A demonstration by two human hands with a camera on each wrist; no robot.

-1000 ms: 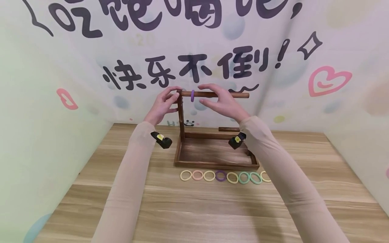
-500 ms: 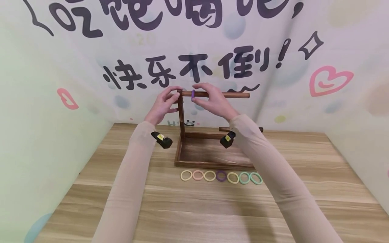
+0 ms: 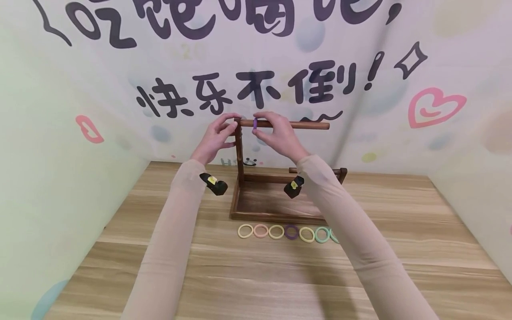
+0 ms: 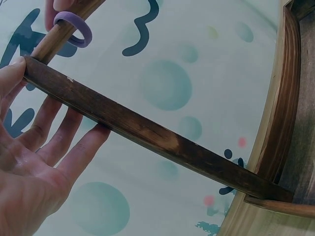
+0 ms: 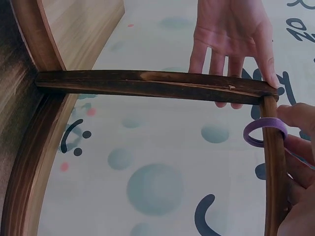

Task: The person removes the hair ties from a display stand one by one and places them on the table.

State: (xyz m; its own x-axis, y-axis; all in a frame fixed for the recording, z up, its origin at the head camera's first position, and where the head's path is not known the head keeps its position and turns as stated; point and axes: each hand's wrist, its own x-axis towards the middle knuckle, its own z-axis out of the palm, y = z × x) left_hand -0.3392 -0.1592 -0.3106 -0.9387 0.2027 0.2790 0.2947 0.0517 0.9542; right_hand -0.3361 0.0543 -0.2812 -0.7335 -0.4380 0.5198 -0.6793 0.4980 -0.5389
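A dark wooden rack stands on the table, with an upright post (image 3: 239,153) at its left and a rod (image 3: 310,125) reaching right from the post's top. My left hand (image 3: 214,140) grips the top of the post, thumb at its end and fingers behind it, as the left wrist view shows. A purple ring (image 5: 269,123) hangs around the rod a short way from the post. My right hand (image 3: 280,135) pinches this ring between thumb and fingers. In the left wrist view, only fingertips of the right hand show beside the ring (image 4: 81,24).
In front of the rack's tray (image 3: 276,218) lies a row of several rings: yellow, pink, a purple ring (image 3: 291,232) and green. My right forearm hides the row's right end. A lower, shorter rod (image 3: 294,170) is at the rack's right. A printed cloth (image 3: 180,58) hangs behind.
My right hand has moved left along the rod and closed its fingers on the purple ring. My left hand stays on the post. The right forearm now covers more of the row.
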